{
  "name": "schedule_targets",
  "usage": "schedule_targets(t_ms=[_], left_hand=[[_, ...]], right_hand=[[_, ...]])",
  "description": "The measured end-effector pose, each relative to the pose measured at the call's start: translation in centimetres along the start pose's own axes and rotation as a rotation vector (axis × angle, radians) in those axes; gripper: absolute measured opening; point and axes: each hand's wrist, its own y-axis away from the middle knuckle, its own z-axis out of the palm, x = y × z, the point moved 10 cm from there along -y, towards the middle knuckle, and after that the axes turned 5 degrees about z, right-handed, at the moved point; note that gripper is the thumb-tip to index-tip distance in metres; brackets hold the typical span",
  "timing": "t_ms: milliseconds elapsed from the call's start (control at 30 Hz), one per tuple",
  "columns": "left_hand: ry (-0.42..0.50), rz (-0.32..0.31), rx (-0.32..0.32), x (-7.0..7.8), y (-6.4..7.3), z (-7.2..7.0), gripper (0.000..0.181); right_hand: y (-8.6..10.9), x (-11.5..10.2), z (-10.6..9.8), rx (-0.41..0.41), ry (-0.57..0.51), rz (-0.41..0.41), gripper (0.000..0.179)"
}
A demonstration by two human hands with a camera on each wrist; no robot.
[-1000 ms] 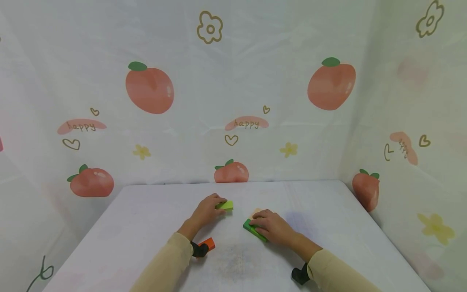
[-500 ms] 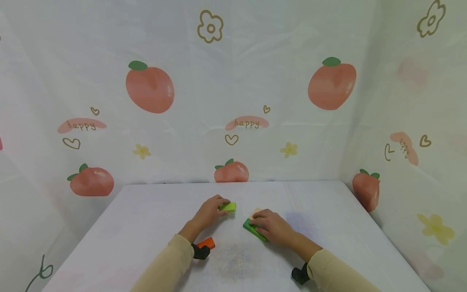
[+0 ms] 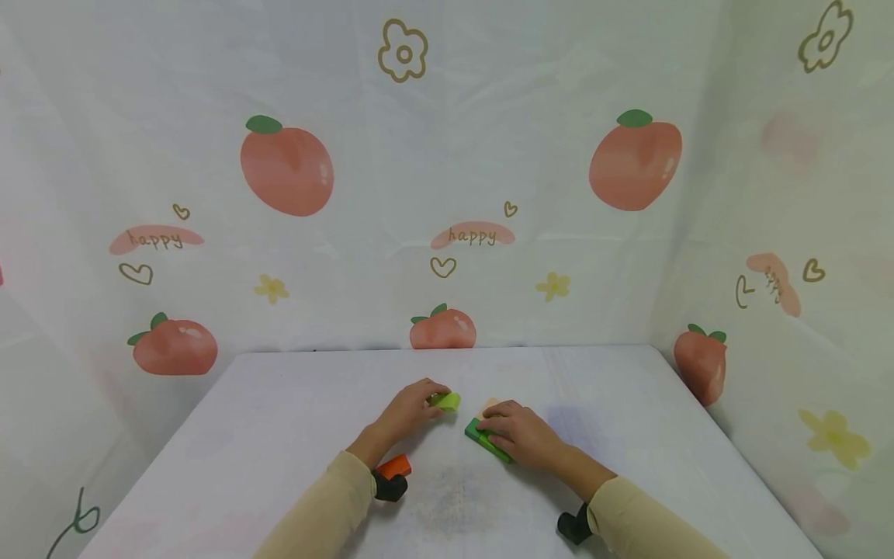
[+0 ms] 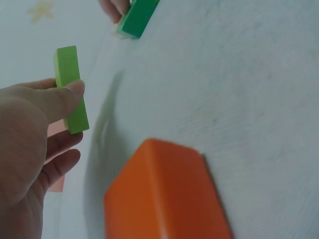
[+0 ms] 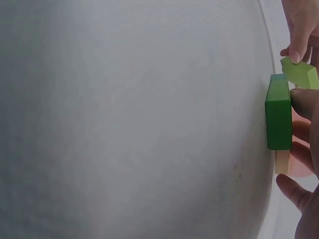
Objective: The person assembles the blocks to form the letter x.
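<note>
My left hand [image 3: 410, 413] pinches a light green block [image 4: 70, 89] between thumb and fingers, just above the white table. Right of it, my right hand [image 3: 522, 435] holds a small group of blocks low at the table. In that group a green block [image 5: 279, 117] faces the right wrist camera, and a pale wooden block [image 5: 282, 162] lies behind it. My fingers hide part of both. The light green block is a short way left of this group. An orange block [image 3: 395, 466] lies on the table beside my left wrist, partly covered by the black wrist camera.
The white table [image 3: 293, 419] reaches back to a white curtain [image 3: 545, 155] printed with fruit, flowers and words. A black wrist camera [image 3: 574, 526] sits under my right wrist, close over the tabletop.
My left hand has moved right and slightly nearer with the light green block, closing the gap to the other blocks. My right hand and the orange block have stayed in place.
</note>
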Motion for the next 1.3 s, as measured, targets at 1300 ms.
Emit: schedule_targets(t_ms=[1300], left_hand=[[-0.187,0.120,-0.112,2.3,-0.3,1.9,0.031]], right_hand=[[0.0,0.0,0.2,0.017,0.001,-0.020,0.026]])
